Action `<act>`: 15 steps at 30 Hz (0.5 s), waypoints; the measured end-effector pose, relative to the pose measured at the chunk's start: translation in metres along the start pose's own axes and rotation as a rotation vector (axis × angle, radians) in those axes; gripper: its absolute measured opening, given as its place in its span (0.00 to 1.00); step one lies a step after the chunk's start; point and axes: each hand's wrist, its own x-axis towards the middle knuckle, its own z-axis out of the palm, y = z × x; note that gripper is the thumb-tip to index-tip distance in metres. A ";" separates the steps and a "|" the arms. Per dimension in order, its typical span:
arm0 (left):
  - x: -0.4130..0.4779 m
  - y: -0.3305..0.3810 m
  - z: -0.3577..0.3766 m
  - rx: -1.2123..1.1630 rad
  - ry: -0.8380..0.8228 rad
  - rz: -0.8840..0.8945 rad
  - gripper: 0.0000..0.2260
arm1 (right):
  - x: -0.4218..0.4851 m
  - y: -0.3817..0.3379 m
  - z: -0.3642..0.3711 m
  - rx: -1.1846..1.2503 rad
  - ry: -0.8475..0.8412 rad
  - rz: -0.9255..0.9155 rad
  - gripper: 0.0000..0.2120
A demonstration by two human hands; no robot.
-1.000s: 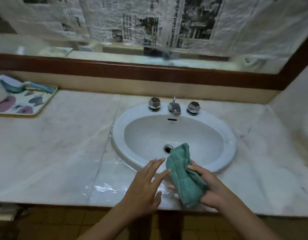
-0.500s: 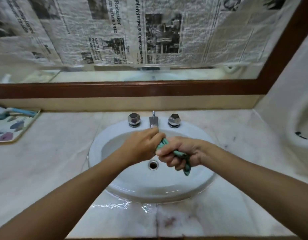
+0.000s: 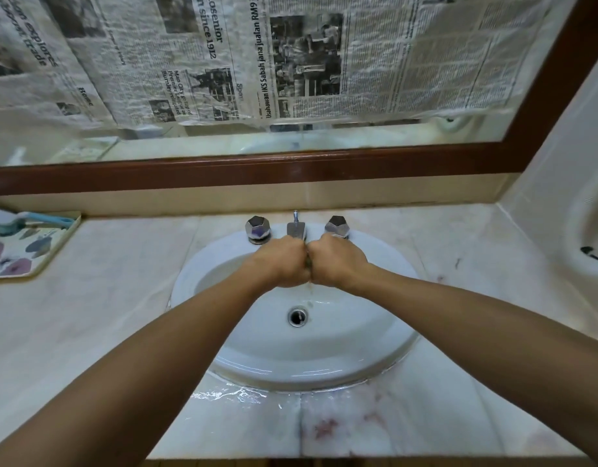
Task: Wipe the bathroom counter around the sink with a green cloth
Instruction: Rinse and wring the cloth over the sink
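Note:
Both fists are pressed together over the white oval sink (image 3: 324,362), just below the faucet (image 3: 296,229). My left hand (image 3: 284,264) and my right hand (image 3: 336,262) are clenched around the green cloth (image 3: 308,262), of which only a thin dark sliver shows between the knuckles. A thin stream of water falls from the cloth into the basin above the drain (image 3: 297,316). The marble counter (image 3: 115,298) surrounds the sink, with a wet patch (image 3: 230,396) at the sink's front rim.
Two faceted chrome knobs (image 3: 258,228) (image 3: 337,226) flank the faucet. A floral tray (image 3: 24,251) with a blue-handled brush sits at the far left. The mirror behind is covered with newspaper (image 3: 290,62). A white fixture (image 3: 593,237) hangs on the right wall.
The cloth was open in my right hand near the counter's front. Both hands have since carried it over the basin and closed tightly around it, hiding it almost entirely, and water now drips.

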 end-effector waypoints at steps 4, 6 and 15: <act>-0.003 0.001 0.015 -0.355 -0.004 -0.029 0.05 | -0.001 0.003 0.003 -0.262 0.085 -0.174 0.13; -0.008 0.002 0.011 -0.508 -0.069 -0.071 0.09 | 0.000 0.004 0.003 -0.291 0.084 -0.221 0.14; -0.017 -0.019 -0.035 -0.182 -0.056 0.079 0.10 | -0.011 -0.004 -0.019 0.008 0.159 -0.130 0.18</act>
